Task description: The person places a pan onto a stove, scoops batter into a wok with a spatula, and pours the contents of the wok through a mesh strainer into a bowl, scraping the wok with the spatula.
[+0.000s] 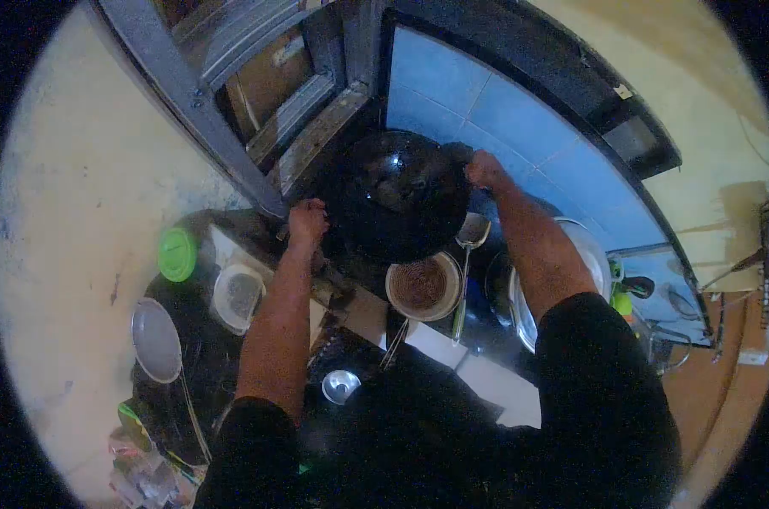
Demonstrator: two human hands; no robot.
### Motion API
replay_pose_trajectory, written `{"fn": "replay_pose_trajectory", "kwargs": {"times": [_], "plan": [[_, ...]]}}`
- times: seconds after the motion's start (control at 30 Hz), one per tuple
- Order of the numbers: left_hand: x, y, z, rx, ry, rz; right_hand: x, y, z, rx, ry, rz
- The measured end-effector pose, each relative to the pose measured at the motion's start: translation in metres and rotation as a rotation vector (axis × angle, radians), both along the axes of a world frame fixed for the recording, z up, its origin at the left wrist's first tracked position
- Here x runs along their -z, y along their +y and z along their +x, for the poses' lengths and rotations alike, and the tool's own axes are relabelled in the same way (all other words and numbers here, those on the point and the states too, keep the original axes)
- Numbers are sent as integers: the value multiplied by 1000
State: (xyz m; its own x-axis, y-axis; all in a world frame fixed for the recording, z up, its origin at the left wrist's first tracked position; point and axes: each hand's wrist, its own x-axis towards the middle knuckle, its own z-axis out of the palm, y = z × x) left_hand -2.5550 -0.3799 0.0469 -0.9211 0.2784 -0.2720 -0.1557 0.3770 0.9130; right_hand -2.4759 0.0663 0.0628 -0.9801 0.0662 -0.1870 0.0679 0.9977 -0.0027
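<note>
Against the corner where blue tiles [431,72] meet a wooden frame [321,136], a big dark wok [397,204] sits between my two hands. My right hand [485,171] is at its far right edge, fingers closed on a dark lump there; whether that is bare handle or cloth, I can't tell. My left hand [307,224] is at the near left edge with fingers curled, but it's too dark to tell whether they grip the rim.

Just below the wok, nearer me, stands a round pale-rimmed container [454,290], brown inside. Beside it on the right lies a long-handled ladle [473,229]. A large shiny metal vessel [586,246] shows past my right forearm. Off to my left are a green lid [176,254], a whitish tub [238,299] and a round strainer [156,340]. Nearer my body, on the dark part of the surface, sits a small metal bowl [341,387].
</note>
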Motion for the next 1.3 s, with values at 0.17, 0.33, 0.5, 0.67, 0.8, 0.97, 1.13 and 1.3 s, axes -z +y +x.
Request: {"fn": "replay_pose_trajectory", "kwargs": {"times": [0.17,0.33,0.5,0.67,0.8,0.97,1.13,1.3], "plan": [[8,3,-17,-10,-19,-48,-16,-16,15,84,32,-181],[96,-16,-70,222,478,-144,18,8,21,-154,-19,130],[32,3,-57,108,71,-151,-101,-100,26,449,37,-194],[84,-4,-71,111,432,-342,-152,-205,113,563,484,-781],[-33,9,-11,-154,457,-471,-87,-277,248,760,444,-946],[-3,-2,84,-164,349,-273,30,-272,315,1172,357,-1069],[-24,14,220,396,-16,-548,19,-257,273,1371,368,-1159],[17,20,223,585,-260,-416,28,-255,265,1364,386,-1093]]}}
